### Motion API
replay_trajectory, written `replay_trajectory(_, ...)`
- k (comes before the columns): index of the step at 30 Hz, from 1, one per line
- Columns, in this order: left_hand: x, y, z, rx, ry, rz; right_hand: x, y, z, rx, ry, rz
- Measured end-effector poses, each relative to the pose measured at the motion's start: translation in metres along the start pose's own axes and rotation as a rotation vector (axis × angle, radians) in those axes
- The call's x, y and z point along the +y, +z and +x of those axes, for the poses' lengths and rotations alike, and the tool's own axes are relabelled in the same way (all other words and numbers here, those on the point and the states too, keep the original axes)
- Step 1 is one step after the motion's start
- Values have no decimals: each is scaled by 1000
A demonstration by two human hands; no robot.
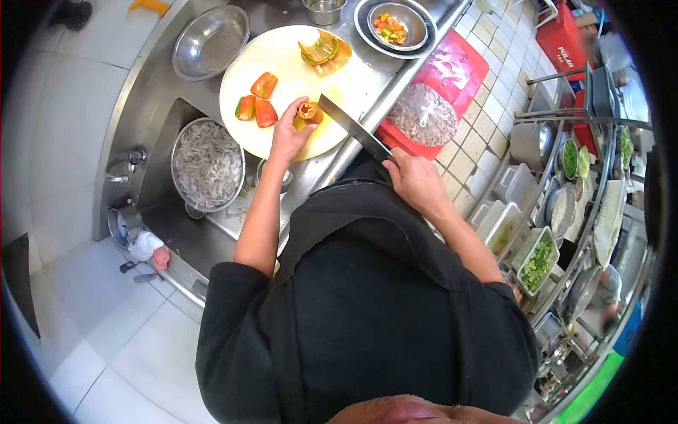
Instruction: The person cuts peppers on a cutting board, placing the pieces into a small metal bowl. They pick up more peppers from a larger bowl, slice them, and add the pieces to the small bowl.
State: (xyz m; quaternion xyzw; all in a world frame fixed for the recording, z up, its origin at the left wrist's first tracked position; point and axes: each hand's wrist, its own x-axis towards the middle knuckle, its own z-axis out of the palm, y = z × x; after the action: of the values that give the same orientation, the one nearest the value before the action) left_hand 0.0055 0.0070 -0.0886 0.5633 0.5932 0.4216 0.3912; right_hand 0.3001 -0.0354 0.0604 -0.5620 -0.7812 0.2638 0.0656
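Note:
On a round cream cutting board (282, 53), my left hand (288, 133) steadies a red-orange bell pepper (310, 113) whose cut, hollow end faces up. My right hand (409, 173) is wrapped round the handle of a knife (353, 128). Its wide dark blade slants over the board's edge, the tip close beside the pepper. Several red pepper pieces (265, 113) lie on the board to the left. Farther back rest curved yellow-green and orange pepper trimmings (325, 53).
A steel bowl (212, 42) stands back left; another bowl (399, 20) holds chopped pepper. In the sink sits a colander of greyish shrimp-like pieces (208, 162). Right of the counter, a bagged food mass (424, 116) lies on a red lid. Shelves (558, 205) with food containers stand farther right.

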Motion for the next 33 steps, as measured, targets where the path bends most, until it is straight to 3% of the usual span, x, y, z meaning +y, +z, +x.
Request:
replay_trajectory(5,2,1,-4,37,7,53,-10,-4,7,1,-58,-39)
replay_trajectory(10,0,-4,-1,-13,-56,71,9,32,15,-69,-45,-141)
replay_trajectory(13,4,-2,-1,10,20,120,13,30,7,-74,-100,-138)
replay_trajectory(19,9,6,4,55,-17,200,13,22,8,-138,1,-97)
replay_trajectory(22,21,17,3,94,-142,11,22,20,4,-128,52,17)
replay_trajectory(25,38,28,12,-34,-288,181,30,22,3,-109,105,83)
replay_trajectory(29,0,34,44,-167,-317,234,38,23,9,-89,151,208)
replay_trajectory(30,26,28,42,-165,-433,-2,37,23,12,-100,187,253)
replay_trajectory(33,20,32,46,87,-439,132,32,16,21,-180,305,413)
